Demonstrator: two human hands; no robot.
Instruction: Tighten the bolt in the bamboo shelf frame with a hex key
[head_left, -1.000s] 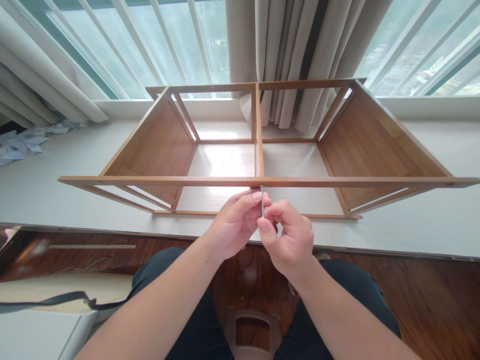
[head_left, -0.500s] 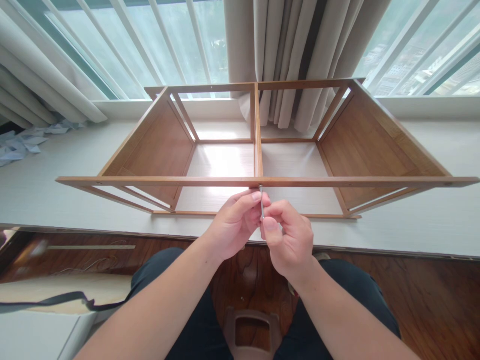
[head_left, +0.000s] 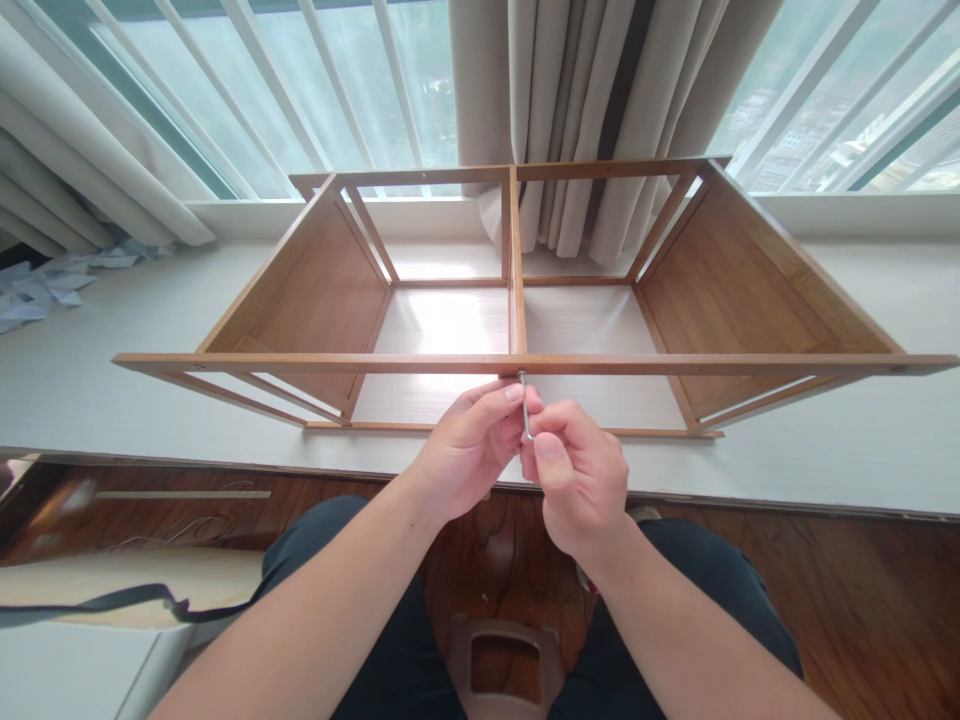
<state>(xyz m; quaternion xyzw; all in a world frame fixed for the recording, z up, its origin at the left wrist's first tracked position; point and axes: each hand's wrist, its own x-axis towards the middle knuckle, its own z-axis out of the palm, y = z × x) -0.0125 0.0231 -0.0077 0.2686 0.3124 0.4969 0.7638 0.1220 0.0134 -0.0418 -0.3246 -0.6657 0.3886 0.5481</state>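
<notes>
A wooden shelf frame [head_left: 517, 362] lies on its side on a white ledge [head_left: 90, 380], with a centre divider running away from me. A thin metal key [head_left: 524, 405] stands with its tip at the underside of the front rail, where the divider meets it. My left hand [head_left: 469, 450] pinches the key's shaft near the top with thumb and forefinger. My right hand [head_left: 577, 475] is closed round the key's lower end, thumb up against it. Both hands touch each other just below the rail.
Beige curtains [head_left: 592, 100] hang behind the frame in front of barred windows. Crumpled blue-white paper [head_left: 37, 290] lies at the far left of the ledge. Below is a dark wood floor [head_left: 862, 600], a brown stool [head_left: 506, 660] between my knees, and a black strap [head_left: 112, 600] at left.
My right hand's thumb and fingers have turned slightly round the metal key; its lower end now tilts a little right. The left hand and the frame have stayed put.
</notes>
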